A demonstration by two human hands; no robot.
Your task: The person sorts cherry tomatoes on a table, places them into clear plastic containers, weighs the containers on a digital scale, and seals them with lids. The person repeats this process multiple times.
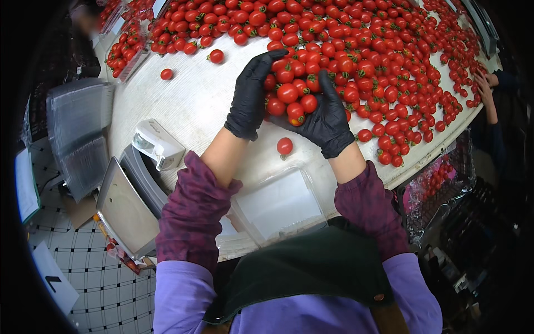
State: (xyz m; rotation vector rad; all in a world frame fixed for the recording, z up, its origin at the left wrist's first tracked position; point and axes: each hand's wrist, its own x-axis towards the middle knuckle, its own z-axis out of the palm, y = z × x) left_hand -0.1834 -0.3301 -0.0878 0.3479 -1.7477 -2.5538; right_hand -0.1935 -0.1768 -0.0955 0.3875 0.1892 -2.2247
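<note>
Both my hands wear black gloves and cup a heap of red cherry tomatoes [288, 93] between them, at the near edge of a large spread of loose tomatoes [375, 62]. My left hand [252, 89] curves round the heap's left side. My right hand [327, 119] lies under its right side, palm up, thumb raised. Below them a single tomato [284, 146] lies on the white tabletop [187, 104]. Nearer my body stands an open clear plastic clamshell box [279, 204] with a white sheet in its base.
At left are a bench scale with a metal pan [127, 208], a white plastic dispenser [157, 144] and stacked clear clamshells [79, 129]. A tomato-filled box [125, 56] stands at the upper left. A co-worker's hands [486, 89] touch tomatoes at the right edge.
</note>
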